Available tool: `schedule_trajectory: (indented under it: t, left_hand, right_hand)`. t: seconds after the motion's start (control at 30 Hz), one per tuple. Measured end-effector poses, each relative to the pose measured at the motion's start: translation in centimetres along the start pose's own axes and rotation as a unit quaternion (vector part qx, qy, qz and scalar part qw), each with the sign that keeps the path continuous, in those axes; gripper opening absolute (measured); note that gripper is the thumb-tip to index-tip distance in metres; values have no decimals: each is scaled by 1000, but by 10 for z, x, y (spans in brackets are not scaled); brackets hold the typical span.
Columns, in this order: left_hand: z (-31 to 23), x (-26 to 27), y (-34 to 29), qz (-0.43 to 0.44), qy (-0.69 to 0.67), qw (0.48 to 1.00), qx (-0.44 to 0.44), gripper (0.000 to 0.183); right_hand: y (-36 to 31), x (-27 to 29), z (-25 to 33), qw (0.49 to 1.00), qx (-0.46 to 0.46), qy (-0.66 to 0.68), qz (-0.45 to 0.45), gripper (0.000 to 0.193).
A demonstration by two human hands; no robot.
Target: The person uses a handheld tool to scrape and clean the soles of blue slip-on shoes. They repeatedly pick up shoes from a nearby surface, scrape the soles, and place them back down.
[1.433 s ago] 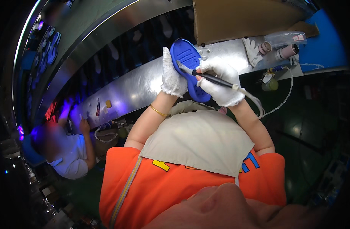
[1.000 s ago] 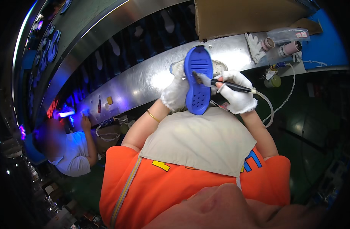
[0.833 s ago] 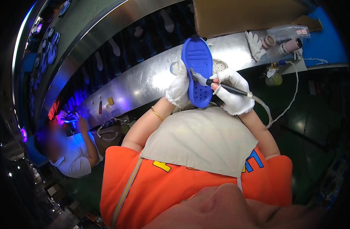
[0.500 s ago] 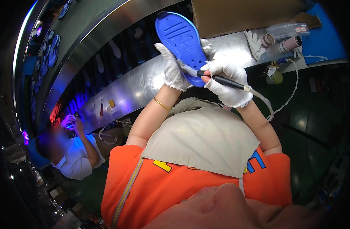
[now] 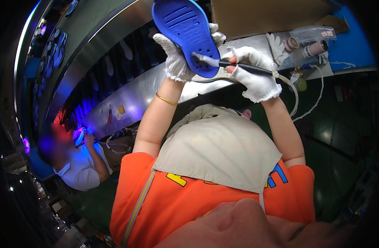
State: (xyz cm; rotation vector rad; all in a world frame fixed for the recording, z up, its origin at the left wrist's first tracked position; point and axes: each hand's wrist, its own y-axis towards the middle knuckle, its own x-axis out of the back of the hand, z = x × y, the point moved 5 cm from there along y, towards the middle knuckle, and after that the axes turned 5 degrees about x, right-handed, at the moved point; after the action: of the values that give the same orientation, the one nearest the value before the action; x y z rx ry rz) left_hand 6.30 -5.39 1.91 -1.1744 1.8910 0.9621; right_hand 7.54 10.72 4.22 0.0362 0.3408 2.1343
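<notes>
Nearest, the beige apron (image 5: 218, 151) bulges in soft cloth folds. Just past it, upper middle of the frame, here's the blue sole (image 5: 182, 29): smooth, rubbery-looking, ridged towards the toe. The left hand (image 5: 177, 60), in white knit, grips it from beneath, thumb and fingers at opposite edges; the right hand (image 5: 255, 74) pinches a black-handled brush (image 5: 248, 68), pale tip seemingly on the holed heel. Looks like brushing in hand; another stroke would want a steady sole. Beyond, shiny metal tabletop (image 5: 133, 100), then flat brown cardboard (image 5: 255, 17).

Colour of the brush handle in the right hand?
Black; the brush handle shows best in the head view.
</notes>
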Motion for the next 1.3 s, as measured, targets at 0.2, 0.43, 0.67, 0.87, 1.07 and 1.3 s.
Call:
schedule_trajectory:
  t: [0.2,0.43,0.67,0.87,1.07,1.3]
  left_hand:
    - [-13,-2,2,-18,226,973,45,112]
    - [-12,9,-2,-114,367,916,120,103]
    - [-15,14,-4,-216,422,863,178,84]
    - [-19,15,-3,-232,405,864,190,77]
    - [-24,27,-7,-249,429,842,210,72]
    - [-27,17,-4,-229,418,859,186,71]
  right_hand:
    - [5,-6,-2,983,-110,-81,122,17]
    - [6,3,-2,993,-63,-17,101,15]
    - [6,-17,-6,979,-19,-134,150,12]
    - [13,-10,1,981,18,-182,69,8]
    - [14,-10,-2,966,13,-197,165,9]
    - [26,-2,-1,957,54,-256,124,11]
